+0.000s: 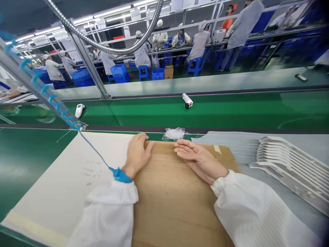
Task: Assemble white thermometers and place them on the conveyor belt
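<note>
A brown cardboard sheet (pixel 177 206) lies in front of me, with a strip of tape near its far right corner. My left hand (pixel 138 152) rests at its far left edge, thumb apart from the fingers and nothing seen in it. A blue wrist strap (pixel 120 175) with a coiled cord is on that wrist. Over the sheet's far right part, my right hand (pixel 196 158) is turned palm inward, its fingers loosely bent and holding nothing visible. Just beyond the hands sits a small clear plastic bag (pixel 174 133).
White paper (pixel 77 178) with writing lies left. At right, several stacked white plastic frames (pixel 290 164) rest on grey foam sheets (pixel 231 144). A green conveyor (pixel 144 111) beyond carries a white cylindrical device (pixel 187 101) and another white device (pixel 79 110). People work farther back.
</note>
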{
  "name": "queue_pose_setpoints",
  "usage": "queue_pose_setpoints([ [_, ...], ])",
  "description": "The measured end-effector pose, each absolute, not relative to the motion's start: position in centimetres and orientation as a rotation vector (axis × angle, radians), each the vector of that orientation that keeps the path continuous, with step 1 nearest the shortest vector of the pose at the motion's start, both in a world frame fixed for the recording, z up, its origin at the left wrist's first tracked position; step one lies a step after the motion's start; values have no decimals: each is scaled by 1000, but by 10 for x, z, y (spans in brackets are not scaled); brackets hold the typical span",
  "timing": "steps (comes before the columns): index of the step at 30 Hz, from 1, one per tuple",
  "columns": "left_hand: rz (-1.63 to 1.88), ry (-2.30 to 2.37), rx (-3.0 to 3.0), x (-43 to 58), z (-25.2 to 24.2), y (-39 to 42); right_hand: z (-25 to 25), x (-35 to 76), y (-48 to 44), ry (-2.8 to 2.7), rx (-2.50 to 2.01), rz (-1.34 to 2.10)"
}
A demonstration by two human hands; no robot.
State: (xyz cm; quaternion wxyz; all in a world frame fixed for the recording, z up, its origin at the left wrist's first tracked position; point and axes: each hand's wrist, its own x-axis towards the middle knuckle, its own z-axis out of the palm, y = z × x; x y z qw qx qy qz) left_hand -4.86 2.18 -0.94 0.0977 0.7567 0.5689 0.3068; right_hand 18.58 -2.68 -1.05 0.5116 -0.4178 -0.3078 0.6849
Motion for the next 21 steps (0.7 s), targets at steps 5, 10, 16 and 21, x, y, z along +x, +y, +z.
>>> queue_pose_setpoints([
  [5,796,1901,2151,-65,14,75,-11,181,-27,-696,-894,1677],
  [10,579,1857,2240,-15,44,162,-16,178,-22,-683,-832,1699],
  [16,509,1633,2275,130,33,217,-14,177,-19,-640,-821,1753],
  [21,597,1732,2189,166,14,214,-4,178,-21,-641,-763,1758],
])
